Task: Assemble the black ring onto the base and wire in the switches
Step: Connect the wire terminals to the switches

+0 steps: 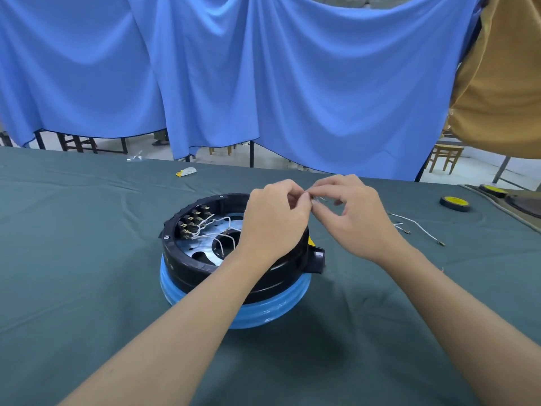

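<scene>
The switches point(194, 222), too crowded to count, line the left inner wall of the one black ring point(175, 253), which is seated on the one blue base point(263, 315). Above its far rim, the left hand point(275, 218) and right hand point(351, 215) both pinch one white lead point(317, 198). It is best gripped close behind the terminal and pushed on straight. At least two loose leads point(415, 225) and two tape rolls point(455, 203) lie to the right.

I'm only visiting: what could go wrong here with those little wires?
1. The left hand and right hand pinch a tiny wire end over the black ring; if dropped, it might fall inside.
2. The white wires at the switches cross each other, so one could land on the wrong terminal.
</scene>
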